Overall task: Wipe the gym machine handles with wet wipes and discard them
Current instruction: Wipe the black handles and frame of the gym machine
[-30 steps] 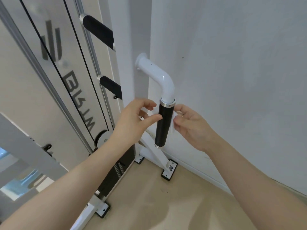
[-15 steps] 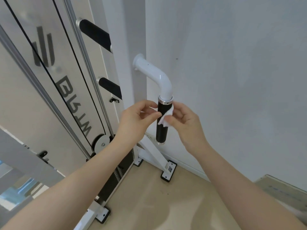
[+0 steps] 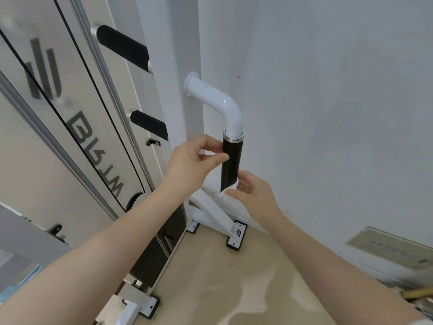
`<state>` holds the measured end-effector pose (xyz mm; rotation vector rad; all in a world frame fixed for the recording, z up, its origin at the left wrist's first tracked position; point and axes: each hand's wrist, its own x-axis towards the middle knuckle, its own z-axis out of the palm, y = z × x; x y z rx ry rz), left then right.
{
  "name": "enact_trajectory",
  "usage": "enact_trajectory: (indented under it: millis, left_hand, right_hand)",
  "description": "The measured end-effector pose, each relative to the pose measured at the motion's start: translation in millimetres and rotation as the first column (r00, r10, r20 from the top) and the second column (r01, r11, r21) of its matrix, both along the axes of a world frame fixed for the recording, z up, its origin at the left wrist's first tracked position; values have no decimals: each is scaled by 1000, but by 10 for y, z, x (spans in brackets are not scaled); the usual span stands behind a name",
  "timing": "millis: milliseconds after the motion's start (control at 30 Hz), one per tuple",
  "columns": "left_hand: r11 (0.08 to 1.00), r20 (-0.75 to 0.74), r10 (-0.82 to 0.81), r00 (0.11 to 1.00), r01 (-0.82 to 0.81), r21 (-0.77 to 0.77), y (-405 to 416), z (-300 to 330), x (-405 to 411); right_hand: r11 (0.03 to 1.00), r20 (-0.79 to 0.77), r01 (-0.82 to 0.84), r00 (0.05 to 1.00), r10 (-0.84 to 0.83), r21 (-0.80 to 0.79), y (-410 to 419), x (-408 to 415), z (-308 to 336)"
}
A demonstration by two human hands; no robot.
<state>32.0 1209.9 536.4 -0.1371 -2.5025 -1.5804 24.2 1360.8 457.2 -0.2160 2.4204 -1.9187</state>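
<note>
fingers (image 3: 230, 196) pinch wet wipe (image 3: 228, 190) against black handle (image 3: 230, 164) (panel lettering unreadable).

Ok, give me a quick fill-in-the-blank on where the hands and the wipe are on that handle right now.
1. The right hand presses the wet wipe against the ____ end of the black grip.
2. The left hand touches the grip near its ____ end, just under the metal ring.
3. The wipe's colour is ____.
4. Above the ring, the white tube bends toward the machine's ____.

Missing words: lower; upper; white; post
</note>
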Motion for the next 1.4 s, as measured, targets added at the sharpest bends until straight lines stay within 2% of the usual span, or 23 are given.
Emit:
enact_trajectory:
  millis: [133, 167, 300, 467, 600, 667, 733, 833, 1000, 1067, 1133, 1200, 1233, 1300, 1400]
  left_hand:
    - [1000, -4, -26, 1000, 26, 17, -11, -16, -48]
    - [999, -3, -34, 999, 34, 16, -11, -18, -57]
    - [999, -9, -53, 999, 53, -3, -13, -26, -95]
    - [996, -7, -86, 996, 86, 18, -2, -35, -170]
    - [993, 8, -120, 993, 120, 18, -32, -20, -197]
    - [991, 7, -136, 991, 136, -1, -45, -11, -202]
    - [990, 0, -144, 990, 144, -12, -55, -4, -213]
    - [989, -9, -147, 989, 147, 7, -64, -8, -223]
    - [992, -28, -126, 992, 127, 6, -50, -56, -180]
    - [994, -45, -103, 994, 104, 20, -23, -74, -164]
    - [994, -57, -94, 994, 97, 49, -10, -87, -164]
    - [988, -45, -122, 991, 126, 93, -28, -104, -156]
    - [977, -35, -152, 988, 156, 143, -43, -106, -150]
    - [933, 3, -224, 975, 214, 288, -96, -115, -108]
    - [845, 62, -306, 950, 241, 477, -206, -152, -60]
  right_hand:
    - [964, -129, 39, 989, -75, -263, -57, -73, 344]
    - [967, -127, 53, 988, -88, -251, -71, -50, 297]
    - [994, 22, 105, 994, -105, -32, -118, 62, 77]
    - [935, -172, 186, 954, -245, -302, -146, -24, 383]
    - [966, -26, 243, 969, -246, -84, -249, 89, -79]
    - [970, 4, 243, 970, -243, -6, -232, 68, -114]
    - [960, -58, 277, 958, -280, -51, -219, 19, 59]
    - [918, -142, 317, 923, -356, -239, -263, 32, 212]
    - [923, 52, 384, 923, -382, -32, -406, 139, -217]
    - [904, 38, 423, 906, -422, -61, -386, 96, -146]
    - [847, -38, 480, 865, -500, -227, -411, 156, 44]
    - [807, -249, 529, 771, -587, -263, -468, 249, 234]
    - [805, -405, 557, 700, -588, -207, -471, 271, 285]
    - [774, -687, 633, 549, -477, -32, -416, 290, 340]
    - [725, -901, 667, 404, -159, 171, -259, 274, 321]
